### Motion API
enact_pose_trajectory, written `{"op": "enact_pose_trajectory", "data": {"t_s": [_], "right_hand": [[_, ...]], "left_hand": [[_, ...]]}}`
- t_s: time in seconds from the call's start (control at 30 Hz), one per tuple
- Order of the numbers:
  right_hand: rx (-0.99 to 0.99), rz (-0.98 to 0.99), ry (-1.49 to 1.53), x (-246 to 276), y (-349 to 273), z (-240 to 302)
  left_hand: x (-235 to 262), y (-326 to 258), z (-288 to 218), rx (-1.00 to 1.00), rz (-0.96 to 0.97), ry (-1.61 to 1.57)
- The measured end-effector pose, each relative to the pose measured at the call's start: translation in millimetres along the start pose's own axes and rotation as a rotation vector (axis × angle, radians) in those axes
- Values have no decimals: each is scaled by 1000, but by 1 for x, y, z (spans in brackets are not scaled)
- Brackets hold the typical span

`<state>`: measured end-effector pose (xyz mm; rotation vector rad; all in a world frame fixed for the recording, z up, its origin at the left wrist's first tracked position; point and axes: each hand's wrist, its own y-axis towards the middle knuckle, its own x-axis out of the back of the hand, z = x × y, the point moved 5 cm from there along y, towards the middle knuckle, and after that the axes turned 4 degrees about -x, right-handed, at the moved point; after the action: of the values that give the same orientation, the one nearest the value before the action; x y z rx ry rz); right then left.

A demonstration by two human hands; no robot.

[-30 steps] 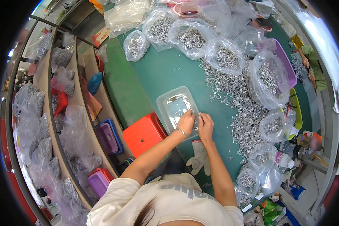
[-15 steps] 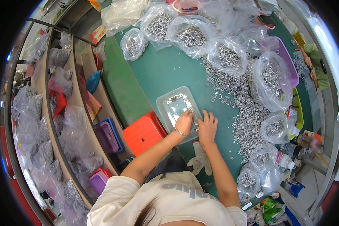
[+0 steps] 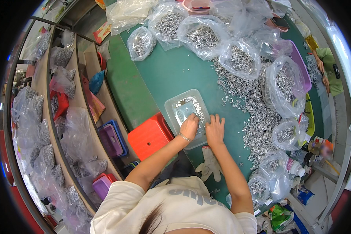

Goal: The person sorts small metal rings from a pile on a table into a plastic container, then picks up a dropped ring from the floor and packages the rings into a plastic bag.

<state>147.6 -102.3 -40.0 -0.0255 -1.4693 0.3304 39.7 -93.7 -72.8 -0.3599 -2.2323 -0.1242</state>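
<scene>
Right hand has spread open beside clear rectangular plastic tray; only curled left hand works inside, grasp indeterminable.

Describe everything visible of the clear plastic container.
The container is a translucent, plastic-looking rectangular tray with rounded corners and no lid on it. It sits upright on the green table, its long sides slanting from upper left to lower right. Small pale pieces lie scattered inside, around a bluish-grey rectangular patch. The left hand reaches in; the right hand is at its right side, contact unclear.
</scene>
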Motion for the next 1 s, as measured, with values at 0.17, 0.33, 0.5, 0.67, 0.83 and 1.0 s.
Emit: {"op": "enact_pose_trajectory", "data": {"t_s": [0.17,0.33,0.5,0.67,0.83,1.0], "right_hand": [[24,-41,53,6,-2,-2],[33,-246,247,22,-7,-6],[-205,-313,993,30,-16,-16],[-492,-222,1786,7,-9,-5],[-548,140,1762,-14,4,9],[-531,57,1431,-39,3,-1]], "left_hand": [[8,-4,-1,-48,-25,43],[12,-4,-1,-24,15,53],[28,4,16,-91,-272,-238],[41,45,25,111,-295,-374],[23,53,27,-63,-147,-172],[13,35,41,8,117,-40]]}}
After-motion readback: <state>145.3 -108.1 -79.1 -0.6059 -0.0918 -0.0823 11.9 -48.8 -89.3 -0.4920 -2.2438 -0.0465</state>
